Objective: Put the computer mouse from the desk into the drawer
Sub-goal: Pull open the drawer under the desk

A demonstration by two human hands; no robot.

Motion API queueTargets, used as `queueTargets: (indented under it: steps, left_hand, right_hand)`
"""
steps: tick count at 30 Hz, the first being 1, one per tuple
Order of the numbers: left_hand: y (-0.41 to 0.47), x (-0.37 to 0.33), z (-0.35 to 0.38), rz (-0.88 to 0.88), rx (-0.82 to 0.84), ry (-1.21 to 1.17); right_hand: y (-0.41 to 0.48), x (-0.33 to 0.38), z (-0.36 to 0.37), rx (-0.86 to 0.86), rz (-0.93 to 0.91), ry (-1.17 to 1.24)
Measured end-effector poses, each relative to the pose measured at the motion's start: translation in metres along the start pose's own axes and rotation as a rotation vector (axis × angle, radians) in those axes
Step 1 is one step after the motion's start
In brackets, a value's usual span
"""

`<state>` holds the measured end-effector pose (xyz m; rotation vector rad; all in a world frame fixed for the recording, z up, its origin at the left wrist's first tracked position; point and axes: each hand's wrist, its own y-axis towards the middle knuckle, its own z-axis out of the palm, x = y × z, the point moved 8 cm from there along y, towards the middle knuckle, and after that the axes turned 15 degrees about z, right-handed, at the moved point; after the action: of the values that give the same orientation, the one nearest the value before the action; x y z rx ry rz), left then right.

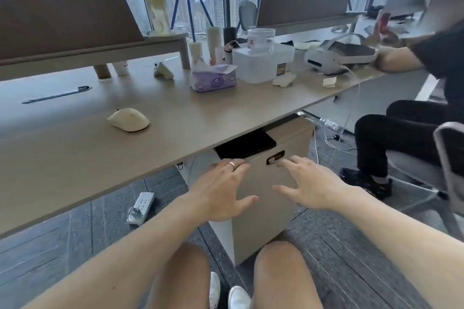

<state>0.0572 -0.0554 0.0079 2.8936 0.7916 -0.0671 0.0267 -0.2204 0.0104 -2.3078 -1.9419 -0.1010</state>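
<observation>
- A pen (56, 95) lies far left on the desk (175, 113), well apart from everything the task needs.
- The computer mouse (128, 119), cream-coloured, sits untouched on the desk near its front edge, left of both hands.
- The left hand (222, 189) is empty, fingers spread, its tips at the top edge of the drawer (261, 183) front (a ring shows on one finger).
- The drawer unit stands under the desk; a dark gap above the front suggests it is slightly open, though I cannot tell how far.
- The right hand (307, 183) is likewise empty and splayed, fingertips near the small label plate (275, 157).
- Judged step: getting the drawer open, with the mouse not yet fetched.
- Next move calls for hooking the top edge, pulling toward the knees, then reaching left for the mouse.
</observation>
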Motion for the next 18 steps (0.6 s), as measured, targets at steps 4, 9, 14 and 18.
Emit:
queueTargets:
  steps: [4, 9, 14, 18]
  left_hand:
    - [0.012, 0.017, 0.012, 0.009, -0.110, 0.084]
    - [0.034, 0.027, 0.026, 0.054, -0.162, 0.136]
    - [0.041, 0.012, 0.033, 0.240, -0.168, 0.191]
    - [0.034, 0.021, 0.042, 0.228, -0.145, 0.246]
  right_hand:
    - [0.022, -0.013, 0.015, 0.013, 0.074, 0.082]
    - [0.064, -0.035, 0.050, 0.030, 0.212, 0.238]
    - [0.105, -0.048, 0.082, 0.088, 0.351, 0.586]
    - [0.133, -0.050, 0.117, 0.227, 0.547, 0.968]
